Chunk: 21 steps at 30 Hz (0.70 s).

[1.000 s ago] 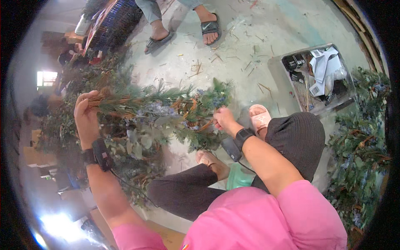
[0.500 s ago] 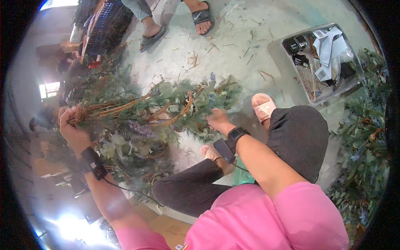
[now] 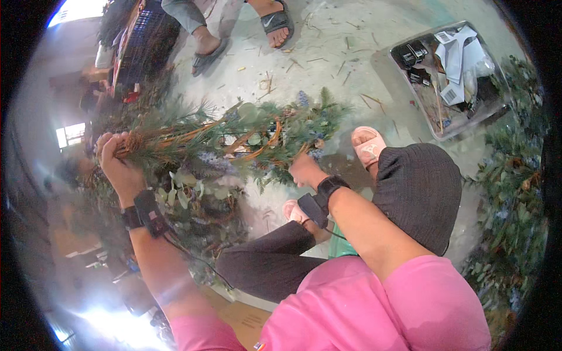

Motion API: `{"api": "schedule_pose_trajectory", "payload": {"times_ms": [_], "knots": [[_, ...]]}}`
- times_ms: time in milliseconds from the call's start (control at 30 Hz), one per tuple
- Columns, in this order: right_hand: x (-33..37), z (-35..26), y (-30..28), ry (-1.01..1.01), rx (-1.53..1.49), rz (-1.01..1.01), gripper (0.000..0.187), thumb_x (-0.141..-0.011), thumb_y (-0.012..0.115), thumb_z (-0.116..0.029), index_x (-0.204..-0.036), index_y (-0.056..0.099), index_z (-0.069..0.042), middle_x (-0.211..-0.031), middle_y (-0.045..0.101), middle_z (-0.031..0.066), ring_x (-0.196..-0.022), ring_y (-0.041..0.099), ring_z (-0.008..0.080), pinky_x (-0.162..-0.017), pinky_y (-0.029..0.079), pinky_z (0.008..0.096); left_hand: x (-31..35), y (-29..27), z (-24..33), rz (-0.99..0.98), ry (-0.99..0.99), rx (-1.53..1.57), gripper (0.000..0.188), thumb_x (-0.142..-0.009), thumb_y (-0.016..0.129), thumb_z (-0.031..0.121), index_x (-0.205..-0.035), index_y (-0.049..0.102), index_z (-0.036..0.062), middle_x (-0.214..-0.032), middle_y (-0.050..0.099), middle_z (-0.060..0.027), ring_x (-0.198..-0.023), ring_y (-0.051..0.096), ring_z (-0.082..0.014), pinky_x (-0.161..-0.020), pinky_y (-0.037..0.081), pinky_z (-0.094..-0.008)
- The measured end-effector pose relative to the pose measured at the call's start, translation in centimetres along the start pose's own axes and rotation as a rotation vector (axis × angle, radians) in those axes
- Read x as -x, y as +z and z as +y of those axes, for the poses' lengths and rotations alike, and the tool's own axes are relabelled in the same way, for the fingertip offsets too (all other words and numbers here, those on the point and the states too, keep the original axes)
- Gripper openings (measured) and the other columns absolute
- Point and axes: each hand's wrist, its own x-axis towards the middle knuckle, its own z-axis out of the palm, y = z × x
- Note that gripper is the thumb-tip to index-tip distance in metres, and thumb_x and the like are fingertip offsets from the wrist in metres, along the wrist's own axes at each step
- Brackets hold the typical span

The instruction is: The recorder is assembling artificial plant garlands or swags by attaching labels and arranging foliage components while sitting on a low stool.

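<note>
Foliage wreath (image 3: 231, 136), ctr-left of frame: L hand (image 3: 119, 168) pinches it; R hand (image 3: 307, 171) blurred, can't tell grip; best supported lightly, w/o crushing.

Left hand (image 3: 121, 168) and, seemingly, right hand (image 3: 307, 171) hold a wreath (image 3: 225, 131)

Wide fisheye, upright, looking steeply down from the wearer's own head
The left of two side-by-side cameras, it has the pink shirt (image 3: 357, 307) nearest, filling much of the lower edge; the left hand (image 3: 120, 164) and right hand (image 3: 305, 171) come farther off, around mid-height of the view; the floor (image 3: 319, 38) spreads beyond them, another person's legs (image 3: 186, 14) are cut by the top edge, and the whole scene curves toward a dark round rim
</note>
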Motion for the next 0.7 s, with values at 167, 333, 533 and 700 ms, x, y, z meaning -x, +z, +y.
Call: {"api": "schedule_pose_trajectory", "payload": {"times_ms": [167, 333, 533, 700], "knots": [[0.9, -2.1, 0.2, 0.185, -0.578, 0.015, 0.017, -0.069, 0.052, -0.005, -0.065, 0.064, 0.006, -0.06, 0.06, 0.019, -0.053, 0.06, 0.0268, -0.052, 0.049, 0.0372, -0.4, -0.3, 0.5, 0.067, -0.071, 0.059, 0.014, -0.076, 0.049, 0.0, -0.089, 0.051, 0.0009, -0.075, 0.052, -0.0068, -0.075, 0.055, -0.0192, -0.078, 0.047, -0.0357], [-1.5, 0.5, 2.8, -0.075, 0.09, 0.396, 0.023, -0.074, 0.048, -0.009, -0.071, 0.063, 0.008, -0.077, 0.062, 0.0242, -0.067, 0.062, 0.0321, -0.057, 0.051, 0.038, -1.9, 2.1, 2.7, 0.011, -0.035, 0.178, 0.011, -0.071, 0.047, 0.002, -0.082, 0.047, 0.0011, -0.073, 0.051, -0.0086, -0.072, 0.053, -0.0211, -0.079, 0.047, -0.0383], [-0.7, -1.2, 0.8, 0.214, -0.44, 0.28, 0.029, -0.076, 0.045, -0.013, -0.078, 0.063, 0.009, -0.086, 0.06, 0.0269, -0.084, 0.058, 0.0398, -0.076, 0.048, 0.0416, -1.3, 3.5, 0.6, -0.051, 0.042, -0.025, 0.018, -0.073, 0.05, 0.001, -0.09, 0.052, -0.0013, -0.075, 0.054, -0.0085, -0.075, 0.055, -0.0224, -0.077, 0.046, -0.0332], [-0.1, -1.1, 0.5, 0.289, -0.561, 0.292, 0.026, -0.074, 0.046, -0.011, -0.078, 0.062, 0.01, -0.088, 0.06, 0.0285, -0.086, 0.059, 0.0387, -0.076, 0.048, 0.0425, -0.9, 4.6, 0.9, -0.035, -0.028, -0.032, 0.018, -0.078, 0.051, 0.006, -0.092, 0.052, -0.0039, -0.083, 0.057, -0.0109, -0.076, 0.056, -0.021, -0.076, 0.048, -0.0345]]}}
